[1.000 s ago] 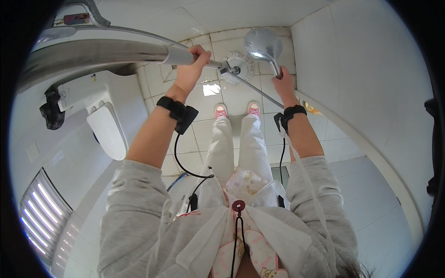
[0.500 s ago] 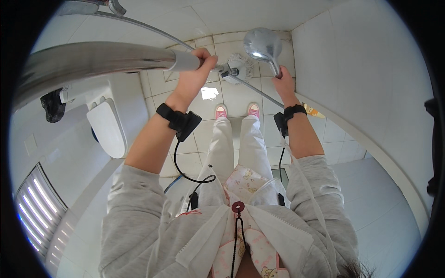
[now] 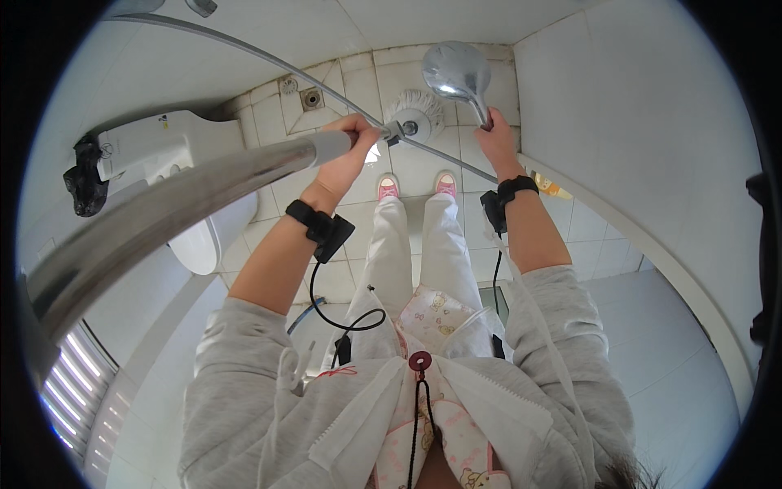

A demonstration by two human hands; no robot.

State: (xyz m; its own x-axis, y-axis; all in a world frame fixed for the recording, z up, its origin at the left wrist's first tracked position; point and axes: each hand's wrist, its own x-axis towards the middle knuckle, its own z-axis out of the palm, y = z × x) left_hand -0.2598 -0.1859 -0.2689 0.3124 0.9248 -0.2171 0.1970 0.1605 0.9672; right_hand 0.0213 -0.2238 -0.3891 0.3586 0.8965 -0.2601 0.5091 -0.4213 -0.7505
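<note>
My left hand [image 3: 345, 156] is wrapped round the steel handle [image 3: 183, 196] of a mop, low on its grey end sleeve. The handle leans across the left side toward me. At its far end the white string mop head [image 3: 414, 116] is spread on the tiled floor. In my right hand [image 3: 495, 143] is a chrome shower head [image 3: 458, 72], gripped by its handle and held up to the right of the mop head. The grey shower hose [image 3: 269, 59] passes from the far left, by the mop's joint, to my right hand. No water spray is visible.
A white toilet [image 3: 199, 244] stands at the left, partly behind the handle, with a black plastic bag [image 3: 85, 179] by its tank. Floor drains [image 3: 311, 99] lie near the far wall. A white partition [image 3: 635, 106] rises close on my right. My pink shoes [image 3: 445, 184] are below.
The mop handle's near end has swung down and toward me, uncovering the toilet tank and floor drains. My left hand has lowered slightly. The shower head has shifted slightly left and away.
</note>
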